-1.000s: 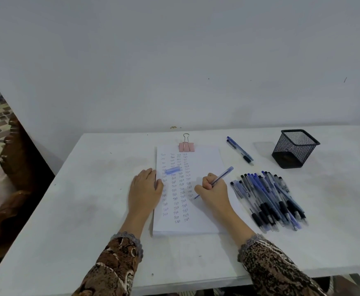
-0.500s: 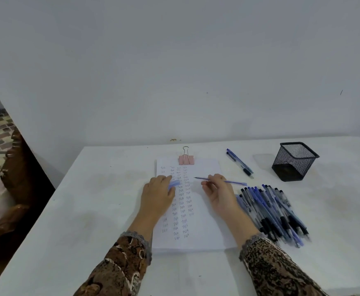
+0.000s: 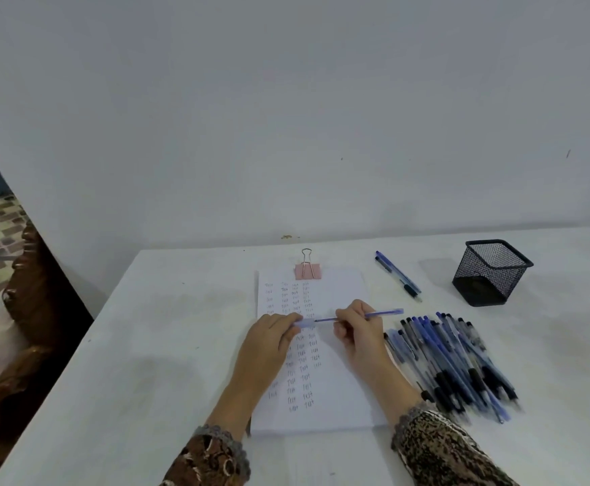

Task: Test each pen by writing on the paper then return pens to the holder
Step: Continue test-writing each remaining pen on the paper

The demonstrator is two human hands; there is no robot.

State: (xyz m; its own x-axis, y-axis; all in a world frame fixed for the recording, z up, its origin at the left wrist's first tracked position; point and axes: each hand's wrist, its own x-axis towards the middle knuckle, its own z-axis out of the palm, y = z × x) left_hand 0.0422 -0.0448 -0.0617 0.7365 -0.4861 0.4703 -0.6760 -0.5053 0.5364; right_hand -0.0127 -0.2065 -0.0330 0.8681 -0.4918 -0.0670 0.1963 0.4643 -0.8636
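Grip: right hand [image 3: 360, 333] pinches blue pen [image 3: 384, 313] level above paper [image 3: 339, 398], tip aimed at cap [image 3: 304, 323] pinched by left hand [image 3: 269, 345]. Looks like capping: line up tip and cap mouth, push straight. Pen pile [image 3: 451, 359] lies right on bench [image 3: 146, 345]; mesh holder [image 3: 489, 271] stands farther back.

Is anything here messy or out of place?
Nothing damaged. A loose pile of pens lies on the table beside the paper, two stray pens lie apart, and the mesh pen holder looks empty.
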